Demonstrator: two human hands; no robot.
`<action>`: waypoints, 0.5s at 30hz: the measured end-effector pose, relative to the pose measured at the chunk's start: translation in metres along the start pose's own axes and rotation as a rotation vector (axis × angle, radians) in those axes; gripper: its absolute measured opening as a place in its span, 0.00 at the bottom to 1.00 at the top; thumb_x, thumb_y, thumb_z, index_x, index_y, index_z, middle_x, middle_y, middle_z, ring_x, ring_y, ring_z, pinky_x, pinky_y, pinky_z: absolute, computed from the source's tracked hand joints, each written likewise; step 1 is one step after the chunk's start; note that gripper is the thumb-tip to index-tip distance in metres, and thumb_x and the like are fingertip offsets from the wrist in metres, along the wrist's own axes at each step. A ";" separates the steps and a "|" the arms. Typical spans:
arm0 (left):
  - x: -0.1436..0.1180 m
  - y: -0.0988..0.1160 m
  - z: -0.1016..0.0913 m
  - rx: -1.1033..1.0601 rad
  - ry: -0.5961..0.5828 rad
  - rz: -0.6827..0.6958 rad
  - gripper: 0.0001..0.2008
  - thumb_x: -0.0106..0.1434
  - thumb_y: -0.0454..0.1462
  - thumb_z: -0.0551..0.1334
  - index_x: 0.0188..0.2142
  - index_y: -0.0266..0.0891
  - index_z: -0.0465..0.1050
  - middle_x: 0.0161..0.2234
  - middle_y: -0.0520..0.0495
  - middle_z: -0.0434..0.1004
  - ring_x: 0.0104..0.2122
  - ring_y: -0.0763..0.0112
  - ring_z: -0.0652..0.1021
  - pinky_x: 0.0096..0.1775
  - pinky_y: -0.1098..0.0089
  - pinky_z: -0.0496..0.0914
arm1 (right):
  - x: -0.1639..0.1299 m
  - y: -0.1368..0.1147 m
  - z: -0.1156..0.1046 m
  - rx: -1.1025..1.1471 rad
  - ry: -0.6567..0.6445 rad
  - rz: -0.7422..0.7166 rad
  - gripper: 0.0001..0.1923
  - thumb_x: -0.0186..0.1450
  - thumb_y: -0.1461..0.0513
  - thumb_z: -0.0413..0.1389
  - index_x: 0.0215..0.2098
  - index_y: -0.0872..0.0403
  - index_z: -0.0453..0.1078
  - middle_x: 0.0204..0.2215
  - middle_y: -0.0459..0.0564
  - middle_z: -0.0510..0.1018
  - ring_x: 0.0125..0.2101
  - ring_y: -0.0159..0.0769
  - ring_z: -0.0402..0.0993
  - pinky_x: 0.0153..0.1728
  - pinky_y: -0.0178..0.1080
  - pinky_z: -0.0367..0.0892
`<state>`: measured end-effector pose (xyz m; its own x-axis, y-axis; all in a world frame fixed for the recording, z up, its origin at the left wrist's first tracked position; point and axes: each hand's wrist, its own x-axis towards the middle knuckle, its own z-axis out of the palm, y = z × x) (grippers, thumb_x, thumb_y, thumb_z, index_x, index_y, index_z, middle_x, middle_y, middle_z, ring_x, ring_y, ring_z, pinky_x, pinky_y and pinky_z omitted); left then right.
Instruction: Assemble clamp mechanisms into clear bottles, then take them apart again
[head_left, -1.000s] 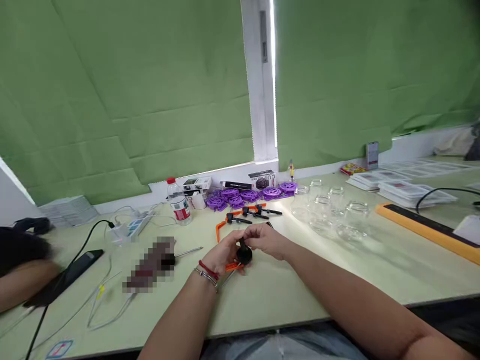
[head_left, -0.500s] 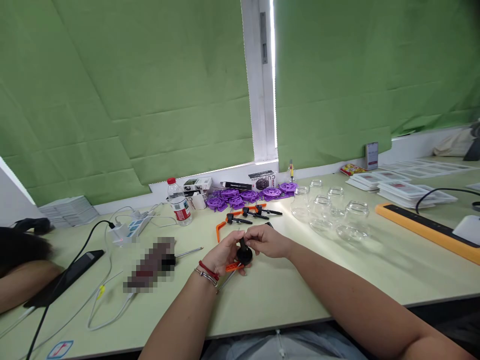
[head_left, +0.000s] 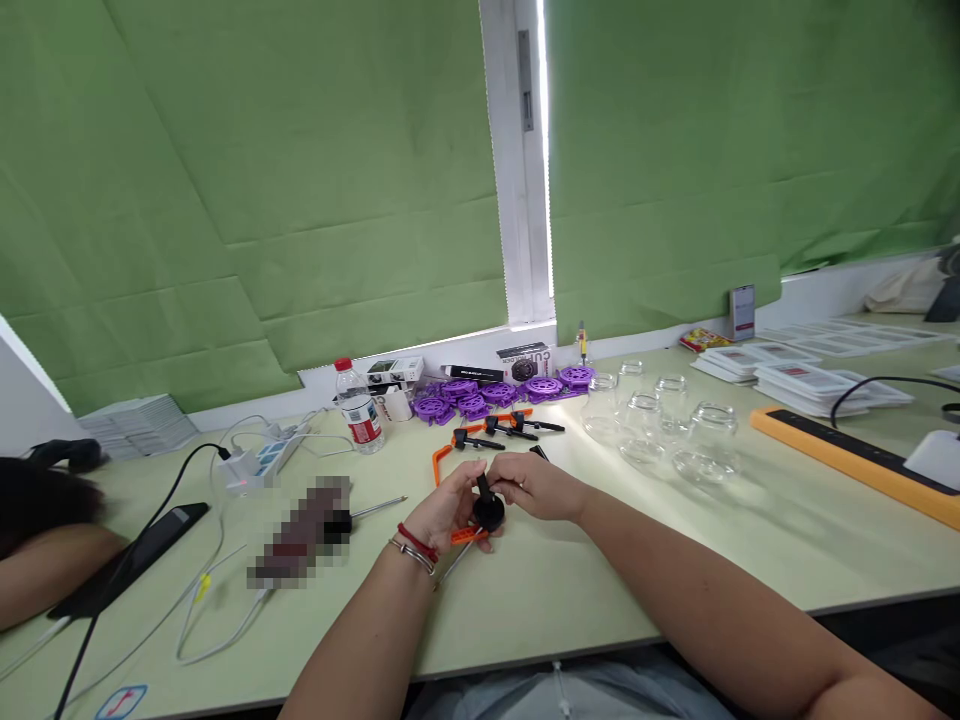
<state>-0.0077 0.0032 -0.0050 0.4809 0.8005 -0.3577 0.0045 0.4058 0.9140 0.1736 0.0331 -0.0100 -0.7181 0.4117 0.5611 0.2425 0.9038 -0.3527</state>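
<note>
Toward the table's (head_left: 585, 620) front edge, the left hand (head_left: 446, 507) is gripping the black part (head_left: 489, 512), probably to steady it. The right hand (head_left: 541, 486) is bunching its fingertips beside the stem; whether it is pinching anything is unclear. Similar parts (head_left: 460, 438) are lying beyond, apparently within reach.

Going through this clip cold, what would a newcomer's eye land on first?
Probably the cluster of bright purple parts along the back of the table, below the big green covering that fills the background. Next, front and centre, the left hand holds a black round-ended piece, with the right hand close against it. To the right stand clear glass jars, beside a long orange-and-black bar.
</note>
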 end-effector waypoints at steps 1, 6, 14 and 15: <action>0.000 0.000 0.000 -0.005 0.008 -0.002 0.30 0.50 0.59 0.55 0.36 0.35 0.68 0.27 0.43 0.71 0.26 0.62 0.76 0.21 0.68 0.69 | 0.000 0.000 0.000 -0.015 -0.003 0.001 0.08 0.63 0.68 0.48 0.34 0.55 0.67 0.29 0.48 0.72 0.30 0.33 0.67 0.34 0.35 0.65; -0.001 0.001 0.001 -0.024 0.029 -0.007 0.30 0.48 0.60 0.57 0.37 0.37 0.65 0.25 0.45 0.71 0.25 0.61 0.76 0.21 0.67 0.69 | 0.000 0.000 0.003 -0.059 -0.028 -0.009 0.08 0.63 0.69 0.46 0.35 0.54 0.66 0.31 0.49 0.72 0.34 0.34 0.68 0.36 0.36 0.65; -0.001 0.002 0.000 -0.008 -0.005 -0.008 0.30 0.48 0.61 0.55 0.36 0.37 0.64 0.26 0.44 0.72 0.27 0.61 0.76 0.22 0.68 0.69 | 0.001 -0.006 0.007 0.134 0.116 0.173 0.10 0.56 0.72 0.50 0.30 0.55 0.70 0.25 0.45 0.73 0.25 0.29 0.68 0.28 0.32 0.64; -0.001 0.002 0.001 -0.008 -0.002 -0.008 0.30 0.48 0.61 0.56 0.36 0.37 0.64 0.27 0.44 0.72 0.27 0.61 0.76 0.22 0.68 0.69 | 0.001 -0.005 0.008 0.192 0.132 0.206 0.10 0.56 0.72 0.50 0.30 0.55 0.70 0.26 0.45 0.73 0.25 0.29 0.68 0.27 0.31 0.64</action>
<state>-0.0077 0.0027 -0.0027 0.4831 0.7959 -0.3649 0.0014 0.4160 0.9094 0.1660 0.0280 -0.0136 -0.5725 0.6073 0.5509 0.2377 0.7660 -0.5973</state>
